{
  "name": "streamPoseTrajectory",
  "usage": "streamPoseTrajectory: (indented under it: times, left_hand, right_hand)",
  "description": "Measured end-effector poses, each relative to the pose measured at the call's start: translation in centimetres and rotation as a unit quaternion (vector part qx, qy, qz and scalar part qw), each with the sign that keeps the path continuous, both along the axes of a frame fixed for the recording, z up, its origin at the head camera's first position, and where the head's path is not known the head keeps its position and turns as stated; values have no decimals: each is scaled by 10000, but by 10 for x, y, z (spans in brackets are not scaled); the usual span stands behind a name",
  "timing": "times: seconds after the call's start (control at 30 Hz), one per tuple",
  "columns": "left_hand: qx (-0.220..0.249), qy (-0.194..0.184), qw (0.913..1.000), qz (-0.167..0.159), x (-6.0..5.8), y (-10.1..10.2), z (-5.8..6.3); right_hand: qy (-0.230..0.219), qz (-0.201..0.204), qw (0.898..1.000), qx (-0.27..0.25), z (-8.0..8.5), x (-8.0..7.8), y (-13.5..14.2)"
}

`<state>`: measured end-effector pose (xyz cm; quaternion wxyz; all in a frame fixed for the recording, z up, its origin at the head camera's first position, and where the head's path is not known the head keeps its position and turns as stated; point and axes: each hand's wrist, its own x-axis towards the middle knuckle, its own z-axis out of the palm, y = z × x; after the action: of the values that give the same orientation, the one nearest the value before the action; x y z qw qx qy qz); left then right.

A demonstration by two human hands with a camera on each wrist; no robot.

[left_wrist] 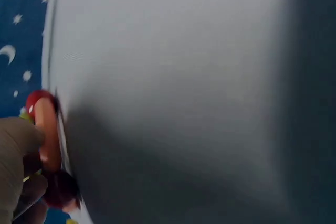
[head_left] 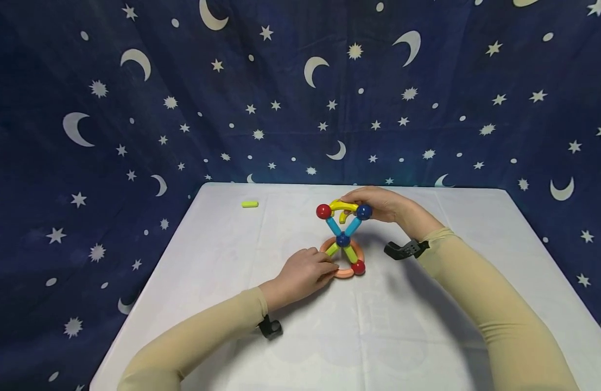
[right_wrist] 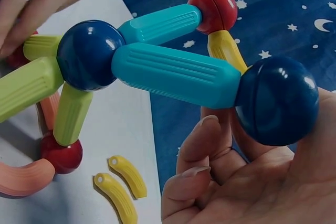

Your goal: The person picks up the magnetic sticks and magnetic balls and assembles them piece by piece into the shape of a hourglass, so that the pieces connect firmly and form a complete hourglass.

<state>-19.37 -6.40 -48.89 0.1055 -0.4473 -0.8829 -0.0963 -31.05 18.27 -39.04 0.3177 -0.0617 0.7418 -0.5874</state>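
Note:
A magnetic ball-and-rod model stands on the table. Its base is a ring of orange curved rods [head_left: 345, 273] and red balls [head_left: 358, 267]. Green rods [head_left: 350, 254] rise to a central blue ball [head_left: 342, 239]. Two light-blue rods [right_wrist: 176, 74] fork up from there to a red ball [right_wrist: 213, 10] and an upper blue ball [right_wrist: 277, 101], with a yellow curved rod [head_left: 343, 206] across the top. My left hand [head_left: 307, 271] pinches a red ball at the base's left side, mostly hidden by the fingers. Around the upper blue ball, my right hand [head_left: 384, 204] holds the model's top right.
Two loose yellow curved rods [right_wrist: 118, 198] lie on the table behind the model. A short green rod [head_left: 250, 204] is at the far left of the white table [head_left: 300, 347]. Behind the table hangs a dark blue cloth [head_left: 280, 98] with moons and stars.

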Motion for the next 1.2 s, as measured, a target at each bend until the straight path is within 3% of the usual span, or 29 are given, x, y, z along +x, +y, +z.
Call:
streamPoseTrajectory:
  times: [0.07,0.17,0.4,0.7,0.93,1.2]
  left_hand:
    - [-354,376,9986,-89,1,6,-1]
    - [-677,624,9957,-72,0,12,-2]
    - [-892,428,9951,5,-2,9,-2]
    - [-353,-279,9990,75,-11,-21,-4]
    - [183,-879,9959,127,-25,-38,-7]
    - [487,-830,9951,244,-44,-42,-8]
  right_hand:
    - [-23,-5,10000,-26,0,0,0]
    - [-60,11,10000,-49,-1,0,-1]
    - [-31,13,10000,64,0,0,2]
    - [-200,42,9993,301,2,9,18]
    - [-422,54,9990,116,1,27,28]
    - [-629,-20,9979,-143,-4,51,35]
